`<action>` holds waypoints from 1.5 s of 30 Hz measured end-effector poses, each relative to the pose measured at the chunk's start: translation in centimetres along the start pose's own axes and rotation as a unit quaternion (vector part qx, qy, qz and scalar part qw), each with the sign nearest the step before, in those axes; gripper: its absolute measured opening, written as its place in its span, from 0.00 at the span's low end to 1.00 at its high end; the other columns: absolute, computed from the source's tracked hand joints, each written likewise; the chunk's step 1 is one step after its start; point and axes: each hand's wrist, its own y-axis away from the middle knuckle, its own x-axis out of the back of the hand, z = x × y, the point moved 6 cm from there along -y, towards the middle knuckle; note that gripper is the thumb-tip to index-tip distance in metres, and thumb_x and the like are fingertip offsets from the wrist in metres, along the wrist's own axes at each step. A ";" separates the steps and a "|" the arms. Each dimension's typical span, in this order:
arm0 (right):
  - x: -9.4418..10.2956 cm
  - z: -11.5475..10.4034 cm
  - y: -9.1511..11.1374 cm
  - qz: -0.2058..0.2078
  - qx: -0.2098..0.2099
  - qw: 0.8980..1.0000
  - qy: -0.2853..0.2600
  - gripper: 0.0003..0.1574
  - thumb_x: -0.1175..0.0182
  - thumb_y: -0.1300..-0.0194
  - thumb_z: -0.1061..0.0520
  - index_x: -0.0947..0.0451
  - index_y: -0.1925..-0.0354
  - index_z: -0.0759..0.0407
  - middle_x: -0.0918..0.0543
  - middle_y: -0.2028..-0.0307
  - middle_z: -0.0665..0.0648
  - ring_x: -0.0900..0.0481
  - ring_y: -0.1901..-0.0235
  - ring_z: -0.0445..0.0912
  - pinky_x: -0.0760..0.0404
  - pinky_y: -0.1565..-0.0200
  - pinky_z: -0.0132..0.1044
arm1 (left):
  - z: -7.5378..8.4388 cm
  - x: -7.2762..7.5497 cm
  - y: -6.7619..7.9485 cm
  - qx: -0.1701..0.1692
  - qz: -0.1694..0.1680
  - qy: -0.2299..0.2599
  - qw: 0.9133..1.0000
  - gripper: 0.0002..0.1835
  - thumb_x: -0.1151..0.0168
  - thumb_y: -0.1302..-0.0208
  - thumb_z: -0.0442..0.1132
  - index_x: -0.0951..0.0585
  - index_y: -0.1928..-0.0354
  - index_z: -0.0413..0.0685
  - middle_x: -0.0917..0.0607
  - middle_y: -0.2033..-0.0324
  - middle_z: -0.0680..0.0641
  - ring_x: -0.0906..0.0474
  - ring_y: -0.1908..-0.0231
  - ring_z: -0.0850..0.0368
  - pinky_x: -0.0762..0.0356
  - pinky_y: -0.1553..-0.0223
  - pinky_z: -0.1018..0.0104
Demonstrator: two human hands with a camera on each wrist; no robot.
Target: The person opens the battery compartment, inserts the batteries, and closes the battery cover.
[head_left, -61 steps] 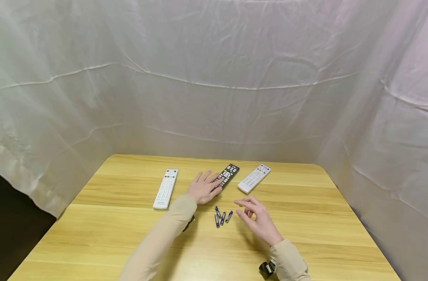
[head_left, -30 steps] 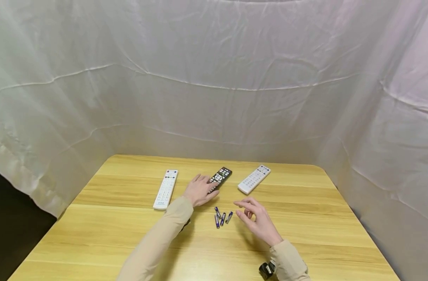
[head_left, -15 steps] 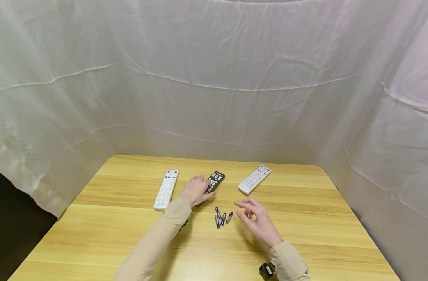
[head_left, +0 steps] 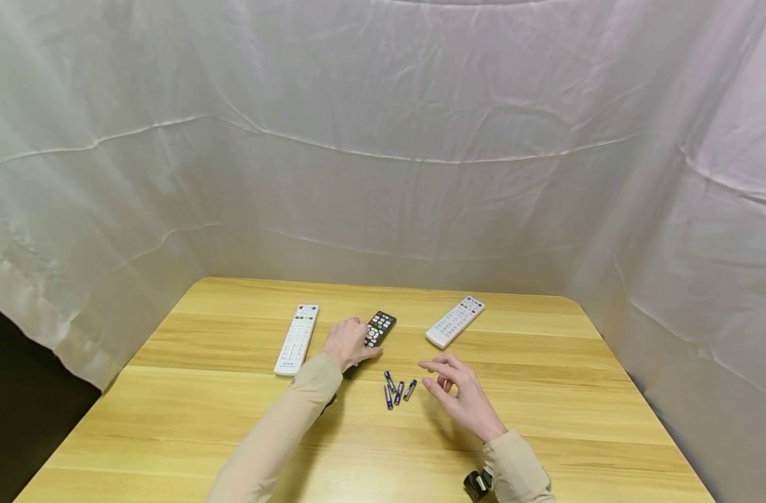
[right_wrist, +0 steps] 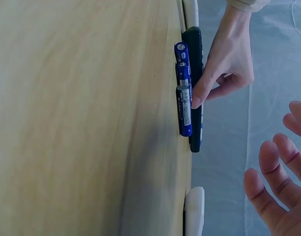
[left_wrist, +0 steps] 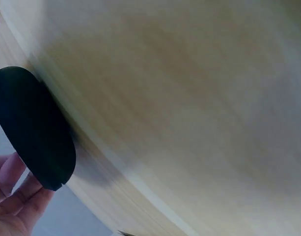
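My left hand [head_left: 347, 342] grips a black remote control [head_left: 380, 325] by its sides, thumb on the near edge. In the left wrist view the rounded dark end of that remote control [left_wrist: 35, 128] stands close over the tabletop, with fingers [left_wrist: 22, 199] beside it. Several blue-and-silver batteries [head_left: 399, 392] lie loose in front of it. Just right of them my right hand [head_left: 463, 392] hovers with loosely bent fingers, holding nothing. The right wrist view shows the batteries [right_wrist: 184, 110] in front of the black remote control and the left thumb.
A white remote control [head_left: 297, 340] lies left of the left hand, and a second white remote control [head_left: 454, 322] lies at the back right. The wooden table [head_left: 188, 412] is enclosed by pale grey fabric [head_left: 383, 195] behind and at the sides.
The left hand, flat over the black remote control at first, has drawn it to the left and nearer, and its fingers have closed around the sides. The right hand and batteries stay put.
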 end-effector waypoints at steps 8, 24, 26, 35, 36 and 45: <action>0.0 -0.1 0.0 -0.004 -0.004 1.000 0.000 0.18 0.33 0.38 0.66 0.16 0.49 0.64 0.17 0.59 0.54 0.30 0.70 0.28 0.18 0.72 0.31 | -0.1 -0.1 -0.2 0.041 -0.015 0.003 0.999 0.28 0.24 0.48 0.59 0.16 0.65 0.38 0.18 0.67 0.43 0.25 0.76 0.56 0.17 0.76 0.67; -0.1 0.0 0.0 -0.004 -0.003 1.000 -0.004 0.18 0.33 0.39 0.67 0.17 0.49 0.65 0.17 0.60 0.61 0.30 0.70 0.28 0.19 0.72 0.31 | -0.8 1.0 0.7 0.037 0.016 0.051 0.998 0.27 0.30 0.41 0.50 0.19 0.49 0.35 0.15 0.65 0.37 0.21 0.74 0.50 0.15 0.76 0.63; -0.1 0.0 0.0 -0.005 -0.005 1.000 -0.004 0.18 0.33 0.39 0.67 0.16 0.49 0.65 0.17 0.60 0.62 0.30 0.70 0.28 0.18 0.72 0.31 | -0.9 1.3 0.8 0.046 0.009 0.065 0.997 0.28 0.31 0.40 0.49 0.20 0.46 0.34 0.15 0.64 0.37 0.22 0.75 0.51 0.17 0.77 0.65; -0.1 0.1 0.1 0.001 0.001 1.000 -0.008 0.18 0.33 0.39 0.68 0.16 0.49 0.64 0.17 0.60 0.62 0.30 0.70 0.29 0.20 0.72 0.28 | -2.0 2.7 1.4 0.088 0.007 0.110 0.990 0.33 0.34 0.39 0.50 0.25 0.37 0.35 0.16 0.67 0.40 0.27 0.76 0.54 0.24 0.78 0.68; -0.1 0.2 0.1 0.001 0.002 1.000 -0.008 0.18 0.34 0.39 0.68 0.16 0.49 0.64 0.17 0.60 0.62 0.30 0.70 0.29 0.20 0.72 0.27 | -2.1 2.8 1.5 0.091 0.009 0.114 0.989 0.34 0.34 0.39 0.50 0.25 0.36 0.35 0.16 0.67 0.40 0.27 0.76 0.55 0.24 0.78 0.68; -0.1 0.2 0.2 -0.009 -0.012 1.000 -0.009 0.18 0.33 0.38 0.67 0.16 0.49 0.64 0.17 0.59 0.62 0.30 0.70 0.28 0.20 0.71 0.25 | -2.5 4.0 2.7 0.123 0.026 0.201 0.971 0.38 0.34 0.39 0.48 0.30 0.32 0.32 0.18 0.77 0.44 0.32 0.85 0.60 0.29 0.86 0.72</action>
